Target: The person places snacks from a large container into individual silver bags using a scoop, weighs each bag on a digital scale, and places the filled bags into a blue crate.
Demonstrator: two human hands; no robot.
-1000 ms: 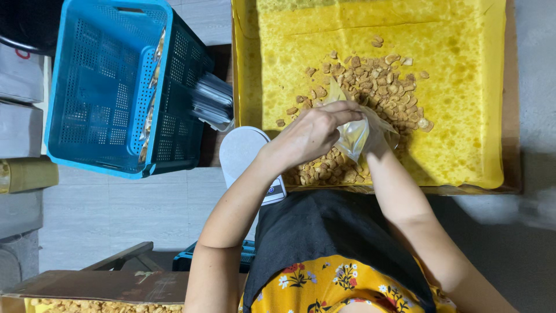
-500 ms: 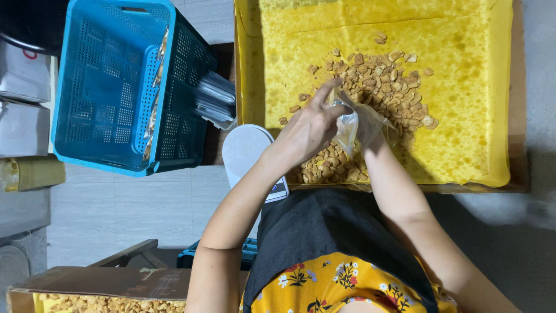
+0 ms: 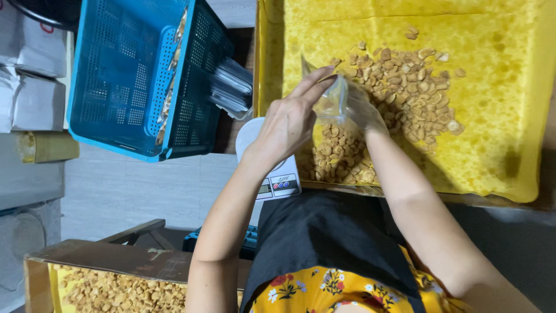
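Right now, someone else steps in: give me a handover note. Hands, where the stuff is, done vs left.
Left hand: fingers pinch the mouth of a small clear plastic bag, holding it open above the snack pile.
Right hand: seen through the bag's film, apparently inside it or close behind; its grip cannot be told.
Golden snack pieces lie heaped on the yellow-lined tray.
A small white scale sits by the tray's left edge, nothing on its pan.
Blue basket stands further left, a stack of clear bags beside it.
Done: bag opened. Left: most of the pile is loose; how full the bag is cannot be seen.
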